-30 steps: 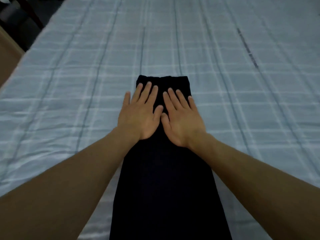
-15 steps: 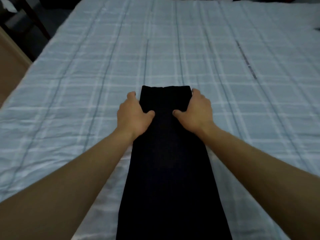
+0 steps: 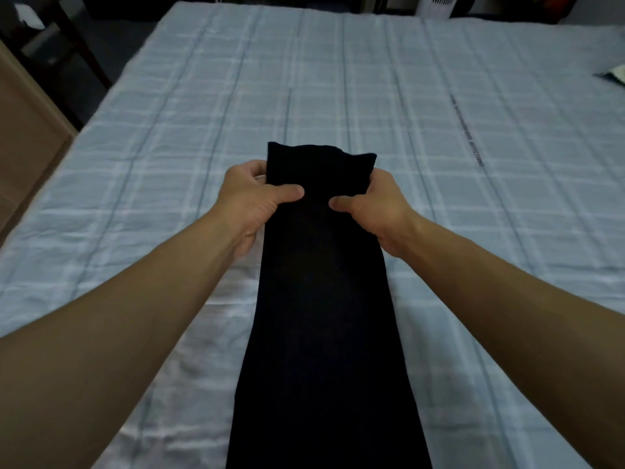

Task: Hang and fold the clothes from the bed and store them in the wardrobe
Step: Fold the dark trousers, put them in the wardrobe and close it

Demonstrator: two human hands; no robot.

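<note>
Both hands now lift the far end; left hand (image 3: 252, 194) and right hand (image 3: 375, 203) pinch the dark garment (image 3: 321, 299) at its edges off the bed (image 3: 338, 79), likely to fold it back.

Both bare forearms extend forward from the lower corners of the view and converge toward the far end of the dark garment (image 3: 324, 299). The left hand (image 3: 248, 201) grips the garment's left edge, thumb laid on top pointing inward, fingers curled underneath. The right hand (image 3: 375, 206) grips the right edge in mirror fashion, thumb on top, fingers wrapped below. The two thumbs lie near each other, not touching. Wrists are straight, in line with the forearms
</note>
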